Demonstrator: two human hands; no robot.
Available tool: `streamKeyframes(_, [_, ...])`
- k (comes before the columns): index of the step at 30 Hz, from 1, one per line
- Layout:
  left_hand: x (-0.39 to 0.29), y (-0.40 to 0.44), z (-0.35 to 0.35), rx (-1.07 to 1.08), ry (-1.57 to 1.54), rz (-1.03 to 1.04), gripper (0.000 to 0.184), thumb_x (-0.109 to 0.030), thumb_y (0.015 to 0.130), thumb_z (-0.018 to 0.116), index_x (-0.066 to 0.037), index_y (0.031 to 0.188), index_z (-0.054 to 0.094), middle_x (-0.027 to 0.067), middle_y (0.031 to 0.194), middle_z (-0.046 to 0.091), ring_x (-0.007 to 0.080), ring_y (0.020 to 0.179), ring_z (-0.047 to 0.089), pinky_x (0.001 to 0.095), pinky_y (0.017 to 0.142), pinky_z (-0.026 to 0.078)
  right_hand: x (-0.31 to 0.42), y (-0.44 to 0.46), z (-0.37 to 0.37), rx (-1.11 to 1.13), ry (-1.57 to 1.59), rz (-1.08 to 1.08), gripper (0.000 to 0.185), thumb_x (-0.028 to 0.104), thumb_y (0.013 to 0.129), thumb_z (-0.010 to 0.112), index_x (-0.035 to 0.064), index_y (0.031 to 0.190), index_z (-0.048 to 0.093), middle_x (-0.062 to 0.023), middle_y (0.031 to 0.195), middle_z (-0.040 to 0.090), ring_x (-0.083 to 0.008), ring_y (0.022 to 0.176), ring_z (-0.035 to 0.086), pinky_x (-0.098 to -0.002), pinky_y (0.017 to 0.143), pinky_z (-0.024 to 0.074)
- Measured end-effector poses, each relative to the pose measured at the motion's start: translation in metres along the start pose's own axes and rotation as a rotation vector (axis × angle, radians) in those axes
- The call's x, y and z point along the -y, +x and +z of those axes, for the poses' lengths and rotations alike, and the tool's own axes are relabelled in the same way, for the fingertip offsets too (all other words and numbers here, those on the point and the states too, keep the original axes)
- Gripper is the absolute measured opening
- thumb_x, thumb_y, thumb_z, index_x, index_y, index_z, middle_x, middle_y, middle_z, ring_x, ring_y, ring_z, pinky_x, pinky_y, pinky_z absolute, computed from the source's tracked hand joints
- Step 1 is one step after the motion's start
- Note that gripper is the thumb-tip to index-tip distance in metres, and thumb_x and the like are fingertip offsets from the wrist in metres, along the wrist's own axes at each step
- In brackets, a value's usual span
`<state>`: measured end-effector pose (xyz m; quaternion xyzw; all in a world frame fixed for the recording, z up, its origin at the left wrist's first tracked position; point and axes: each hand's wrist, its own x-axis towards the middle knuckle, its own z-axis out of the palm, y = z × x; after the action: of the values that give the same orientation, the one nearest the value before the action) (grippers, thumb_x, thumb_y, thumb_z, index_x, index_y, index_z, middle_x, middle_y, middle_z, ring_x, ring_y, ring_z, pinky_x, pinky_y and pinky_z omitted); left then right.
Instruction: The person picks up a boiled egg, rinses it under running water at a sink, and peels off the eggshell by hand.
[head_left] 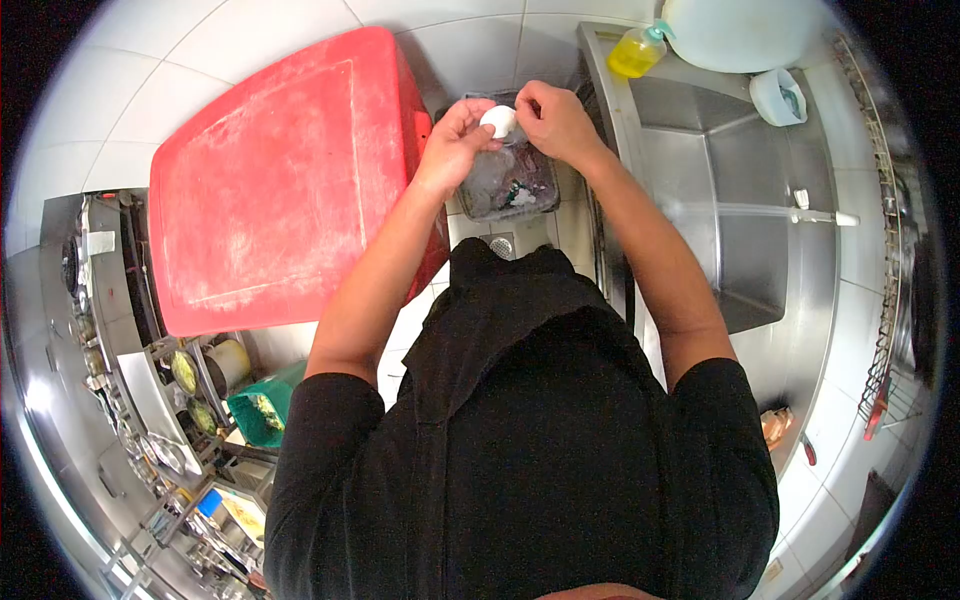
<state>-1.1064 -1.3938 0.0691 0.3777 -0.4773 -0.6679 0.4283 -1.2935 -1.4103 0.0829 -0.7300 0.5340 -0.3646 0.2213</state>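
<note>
My left hand [458, 142] holds a smooth white egg [499, 122] between thumb and fingers. Close to the egg's right side is my right hand [556, 124], its fingers curled and pinched together. Whether anything small sits in that pinch is hidden. Both hands are above a waste bin [484, 208] lined with a clear plastic bag, with dark scraps and some white and green bits inside.
A big red plastic box [280, 190] stands at my left. To the right, water runs from a tap [825, 216] into a steel sink [680, 165]. A yellow soap bottle [637, 53] and a white tub [778, 98] stand around it. A green bin [262, 418] is at lower left.
</note>
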Motion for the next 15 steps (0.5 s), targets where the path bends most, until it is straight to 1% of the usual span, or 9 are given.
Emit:
streamKeyframes(2, [-0.002, -0.001, 0.001, -0.011, -0.028, -0.011, 0.024, 0.000, 0.094, 0.051, -0.001, 0.118, 0.052, 0.0080, 0.112, 0.061, 0.0161, 0.102, 0.059, 0.0307, 0.083, 0.053, -0.006, 0.000, 0.000, -0.018, -0.003, 0.013, 0.012, 0.013, 0.084, 0.060, 0.0020, 0.087, 0.062, -0.0124, 0.067, 0.062, -0.0202, 0.057, 0.058, -0.0323, 0.056, 0.0466])
streamKeyframes(5, [-0.002, -0.002, 0.000, -0.015, -0.069, -0.014, 0.024, 0.000, 0.093, 0.051, -0.001, 0.118, 0.051, 0.0082, 0.112, 0.061, 0.0164, 0.101, 0.059, 0.0312, 0.083, 0.053, -0.009, 0.001, -0.002, -0.053, 0.060, 0.036, 0.013, 0.016, 0.082, 0.061, 0.0040, 0.084, 0.065, -0.0169, 0.077, 0.066, -0.0351, 0.071, 0.065, -0.0403, 0.064, 0.0515])
streamKeyframes(8, [0.002, -0.001, -0.001, -0.033, -0.124, -0.005, 0.025, 0.001, 0.092, 0.051, -0.001, 0.117, 0.051, 0.0079, 0.111, 0.061, 0.0163, 0.100, 0.060, 0.0311, 0.083, 0.053, -0.004, 0.001, -0.007, -0.038, 0.154, 0.048, 0.014, 0.017, 0.081, 0.063, 0.0042, 0.087, 0.066, -0.0164, 0.078, 0.067, -0.0335, 0.069, 0.066, -0.0388, 0.064, 0.0517])
streamKeyframes(11, [0.002, -0.001, 0.000, -0.040, -0.136, -0.003, 0.025, 0.001, 0.092, 0.052, -0.001, 0.117, 0.051, 0.0076, 0.110, 0.061, 0.0160, 0.098, 0.060, 0.0308, 0.083, 0.053, 0.008, -0.001, -0.010, 0.033, 0.148, 0.063, 0.017, 0.019, 0.081, 0.063, 0.0045, 0.089, 0.068, -0.0164, 0.078, 0.067, -0.0319, 0.067, 0.066, -0.0378, 0.064, 0.0519])
streamKeyframes(15, [0.004, 0.000, 0.002, -0.028, -0.115, 0.005, 0.026, 0.002, 0.091, 0.053, -0.001, 0.117, 0.051, 0.0075, 0.110, 0.061, 0.0158, 0.098, 0.060, 0.0305, 0.083, 0.053, 0.005, -0.003, -0.002, 0.021, 0.079, 0.022, 0.018, 0.021, 0.081, 0.062, 0.0034, 0.084, 0.066, -0.0174, 0.075, 0.066, -0.0355, 0.068, 0.065, -0.0407, 0.064, 0.0514])
